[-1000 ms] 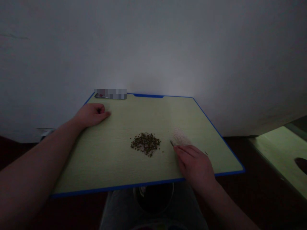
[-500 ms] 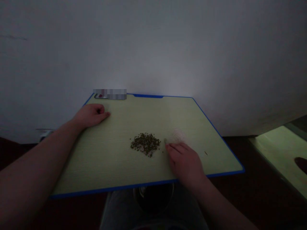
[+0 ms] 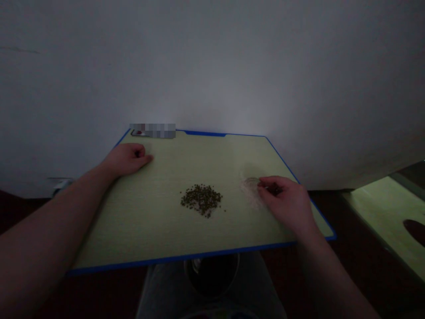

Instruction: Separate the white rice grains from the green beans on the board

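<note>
Your right hand (image 3: pixel 286 203) is curled and pinching a small dark item (image 3: pixel 274 189), too small to identify, just above the pale powder patch (image 3: pixel 249 191) on the worktop (image 3: pixel 133 226). Since the earlier frame it has moved away from the heap of dark green seeds (image 3: pixel 201 200) toward that patch. Your left hand (image 3: pixel 128 159) rests loosely closed near the far edge, apparently parked as a brace, and the heap sits between your hands.
</note>
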`<state>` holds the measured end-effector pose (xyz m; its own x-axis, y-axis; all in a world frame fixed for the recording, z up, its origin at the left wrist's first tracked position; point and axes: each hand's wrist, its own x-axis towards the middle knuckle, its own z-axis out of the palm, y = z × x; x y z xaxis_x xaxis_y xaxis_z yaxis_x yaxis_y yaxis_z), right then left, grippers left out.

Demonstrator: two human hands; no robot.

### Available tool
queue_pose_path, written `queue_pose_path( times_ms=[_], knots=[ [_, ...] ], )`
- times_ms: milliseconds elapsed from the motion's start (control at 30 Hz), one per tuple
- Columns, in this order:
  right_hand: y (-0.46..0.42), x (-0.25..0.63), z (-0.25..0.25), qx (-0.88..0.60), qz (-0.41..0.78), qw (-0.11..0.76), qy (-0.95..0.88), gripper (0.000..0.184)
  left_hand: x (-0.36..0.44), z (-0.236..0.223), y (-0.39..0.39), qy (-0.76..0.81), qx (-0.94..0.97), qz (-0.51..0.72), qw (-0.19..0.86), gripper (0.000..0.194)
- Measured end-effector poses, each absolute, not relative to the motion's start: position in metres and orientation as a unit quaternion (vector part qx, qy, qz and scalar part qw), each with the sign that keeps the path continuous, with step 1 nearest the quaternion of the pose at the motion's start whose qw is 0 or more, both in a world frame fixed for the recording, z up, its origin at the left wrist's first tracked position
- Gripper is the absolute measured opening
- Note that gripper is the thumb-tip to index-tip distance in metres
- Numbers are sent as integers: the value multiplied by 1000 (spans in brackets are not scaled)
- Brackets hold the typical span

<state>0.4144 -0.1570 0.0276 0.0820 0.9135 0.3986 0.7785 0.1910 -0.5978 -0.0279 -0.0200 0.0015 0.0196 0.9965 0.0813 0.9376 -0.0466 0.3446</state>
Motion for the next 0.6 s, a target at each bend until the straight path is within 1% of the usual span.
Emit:
queue_pose_path(
  times_ms=[67,167,233,300,367,433,533,600],
  knots=[
    [-149,422,31,-640,151,409,-633,23,-27,2,-20,681,709,159,96,37],
    [-139,423,35,-617,215,439,-616,26,-26,3,-21,681,709,156,95,36],
    [-133,417,37,-591,254,433,-631,27,-25,4,-22,683,709,149,92,37],
    [-127,405,39,-568,285,397,-662,25,-24,5,-22,683,710,144,89,37],
    [-120,392,42,-551,297,346,-699,18,-25,4,-22,685,710,137,88,38],
    [-110,380,46,-532,291,323,-727,11,-26,3,-21,686,710,132,85,38],
    [-89,371,53,-537,258,314,-739,15,-28,1,-19,687,710,130,80,38],
    [-76,370,57,-559,236,306,-733,23,-28,1,-19,688,708,132,83,38]
  ],
)
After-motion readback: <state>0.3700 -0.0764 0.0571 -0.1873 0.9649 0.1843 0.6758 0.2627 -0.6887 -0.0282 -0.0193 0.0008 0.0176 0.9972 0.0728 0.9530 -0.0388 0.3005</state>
